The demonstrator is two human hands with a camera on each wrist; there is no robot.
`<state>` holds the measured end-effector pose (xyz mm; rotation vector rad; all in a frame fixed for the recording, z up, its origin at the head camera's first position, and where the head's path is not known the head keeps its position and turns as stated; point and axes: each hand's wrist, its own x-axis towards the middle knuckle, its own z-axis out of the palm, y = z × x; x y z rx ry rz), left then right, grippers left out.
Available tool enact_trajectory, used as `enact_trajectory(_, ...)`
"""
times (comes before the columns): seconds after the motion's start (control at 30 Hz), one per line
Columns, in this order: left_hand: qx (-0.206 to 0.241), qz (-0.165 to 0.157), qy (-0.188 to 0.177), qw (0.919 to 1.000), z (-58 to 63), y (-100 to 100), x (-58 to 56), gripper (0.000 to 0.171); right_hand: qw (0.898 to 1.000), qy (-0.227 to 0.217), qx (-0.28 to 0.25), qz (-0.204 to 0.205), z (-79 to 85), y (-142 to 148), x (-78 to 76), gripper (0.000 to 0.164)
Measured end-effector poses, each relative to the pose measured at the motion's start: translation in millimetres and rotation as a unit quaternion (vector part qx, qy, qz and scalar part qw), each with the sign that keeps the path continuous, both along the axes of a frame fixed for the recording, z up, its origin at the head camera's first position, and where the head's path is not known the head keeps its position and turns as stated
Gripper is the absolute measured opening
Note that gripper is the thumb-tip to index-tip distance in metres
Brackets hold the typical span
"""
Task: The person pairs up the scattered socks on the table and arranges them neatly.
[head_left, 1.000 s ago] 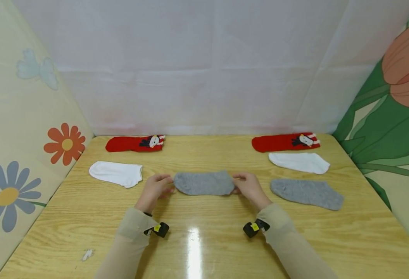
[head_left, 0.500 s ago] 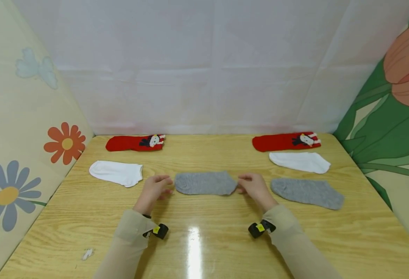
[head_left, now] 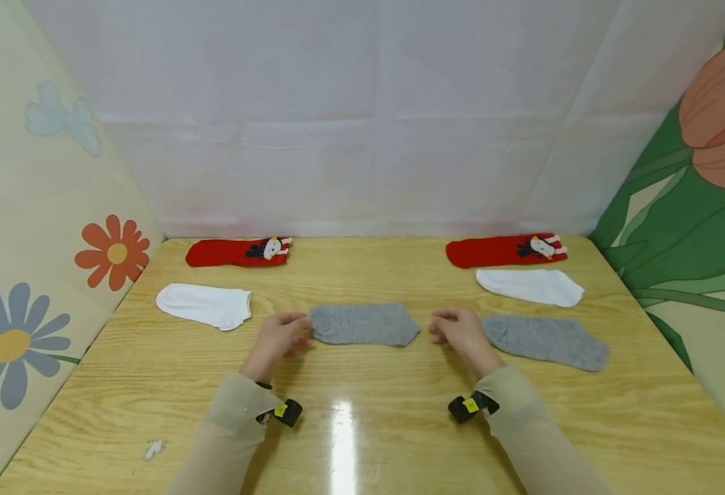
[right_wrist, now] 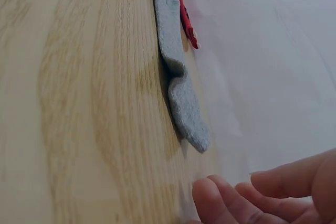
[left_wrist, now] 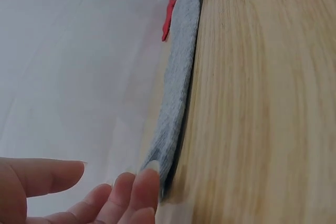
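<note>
Head view: middle gray sock [head_left: 365, 324] at centre of desk [head_left: 399, 426]. Left grip [head_left: 278, 339] at its nine-o'clock end, thumb wide of fingers, contact unclear. Right grip [head_left: 463, 333] at three o'clock, apart from middle gray sock, thumb and fingers loosely parted; second gray sock [head_left: 548, 342] near. Red socks [head_left: 222, 253] at ten and two o'clock.

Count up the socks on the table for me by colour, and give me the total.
Red socks: 2
White socks: 2
Grey socks: 2
Total: 6
</note>
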<state>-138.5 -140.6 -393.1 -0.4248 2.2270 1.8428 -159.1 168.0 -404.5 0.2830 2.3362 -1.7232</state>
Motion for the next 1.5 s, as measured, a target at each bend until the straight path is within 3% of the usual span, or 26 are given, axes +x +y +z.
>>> enact_trajectory(0.43, 0.004, -0.006, 0.006, 1.0, -1.2, 6, 1.0, 0.035, 1.0, -0.003, 0.025, 0.012, 2.8, 9, 3.1, 0.032)
enact_trajectory(0.67, 0.009, 0.01, 0.012, 0.9998, -1.1, 5, 1.5, 0.033, 1.0, -0.002, 0.024, 0.007, 2.2, 5, 3.6, 0.031)
enact_trajectory(1.0, -0.022, 0.019, -0.019, 0.9994, 2.3, 2, 0.5, 0.041, 1.0, 0.005, 0.016, 0.016, 1.8, -8, 1.7, 0.031)
enact_trajectory(1.5, -0.032, 0.009, -0.03, 0.999, -2.8, 6, -10.6, 0.044, 0.999, 0.011, 0.028, 0.042, -3.3, -24, -3.9, 0.027)
